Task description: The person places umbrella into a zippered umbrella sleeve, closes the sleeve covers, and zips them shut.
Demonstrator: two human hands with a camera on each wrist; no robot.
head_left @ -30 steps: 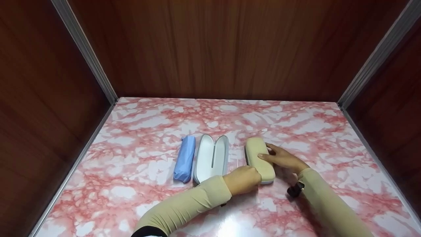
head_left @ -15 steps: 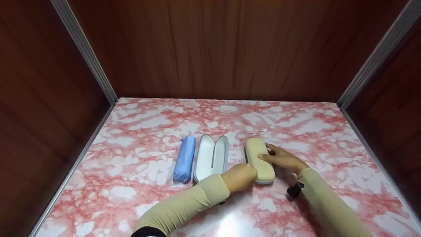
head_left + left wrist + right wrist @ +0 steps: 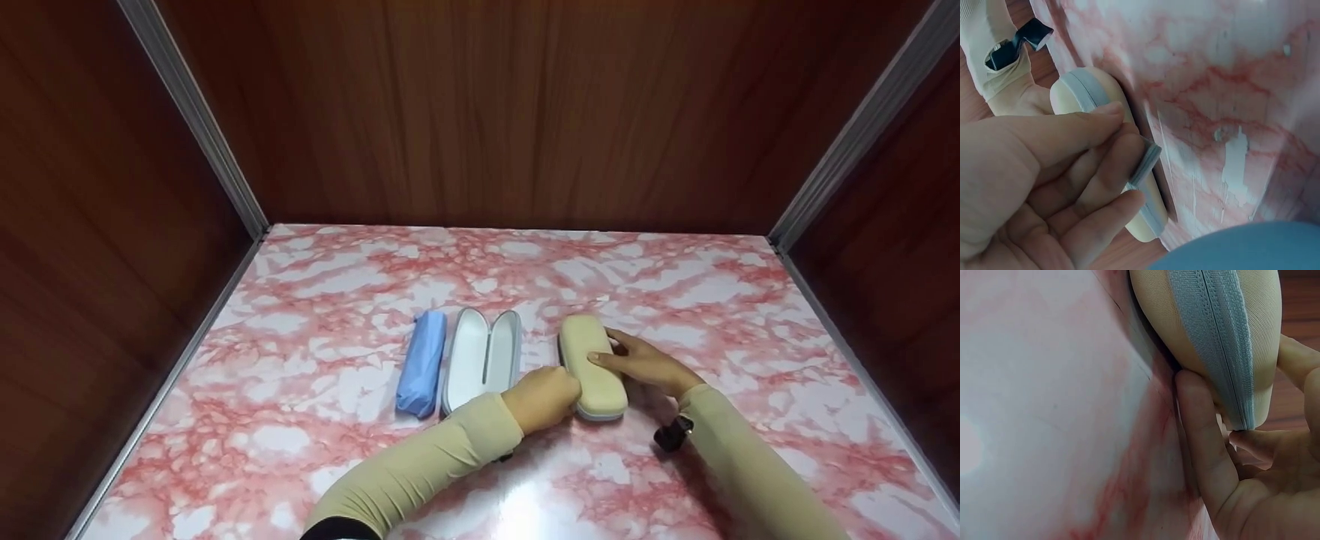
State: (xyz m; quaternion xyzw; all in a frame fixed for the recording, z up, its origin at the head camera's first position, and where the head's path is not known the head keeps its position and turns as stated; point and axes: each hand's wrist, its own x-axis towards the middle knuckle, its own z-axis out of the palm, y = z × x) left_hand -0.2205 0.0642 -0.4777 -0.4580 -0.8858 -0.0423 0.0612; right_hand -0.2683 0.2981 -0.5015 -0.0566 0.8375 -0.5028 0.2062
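A beige zip-up case (image 3: 592, 360) lies on the table with a pale grey zip band round its side. My right hand (image 3: 649, 366) grips it from the right, thumb on top and fingers down the side. At the case's near left corner, my left hand (image 3: 544, 397) has curled fingers. In the left wrist view, thumb and forefinger pinch a small grey zip pull (image 3: 1150, 160) beside the case's zip band (image 3: 1088, 90). The right wrist view shows the zip (image 3: 1224, 343) shut at that end, with fingers beneath the case.
Left of the beige case lies an opened hard glasses case (image 3: 471, 360) with a white lining. Beyond it is a folded blue umbrella-like bundle (image 3: 421, 364). Dark wood panels (image 3: 480, 112) wall in the back and sides of the red-and-white marbled table (image 3: 337, 465).
My left hand has moved left and away from me, from the case's near end round to its left side. The right hand and the case have barely moved.
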